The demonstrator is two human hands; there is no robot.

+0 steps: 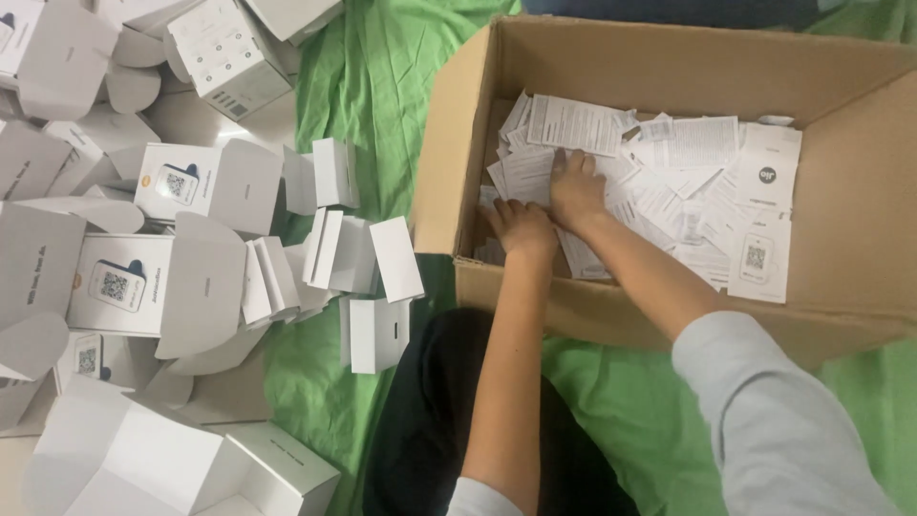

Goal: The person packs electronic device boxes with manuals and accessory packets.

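Both hands reach into a large cardboard box (669,67) set on a green sheet (382,86) — the left hand (521,227) pressed flat on the heap of white printed leaflets (669,172) near the box's near-left corner, the right hand (575,186) just beside it, fingers spread over the papers a little deeper in. Neither hand is visibly closed around anything; whether a leaflet is pinched beneath the fingers cannot be told. The leaflets lie loose and overlapping across the box floor, a few larger white cards (764,229) toward the right wall.

To the left, on the sheet and the floor, sits a sprawl of small white cartons (181,277) — most with flaps open, some printed with a square code panel. A cluster of smaller folded white inserts (344,248) stands between the cartons and the box.

Judging by the open flaps everywhere and the full bed of leaflets, much of the work appears to remain; no closed, finished carton can be clearly picked out.
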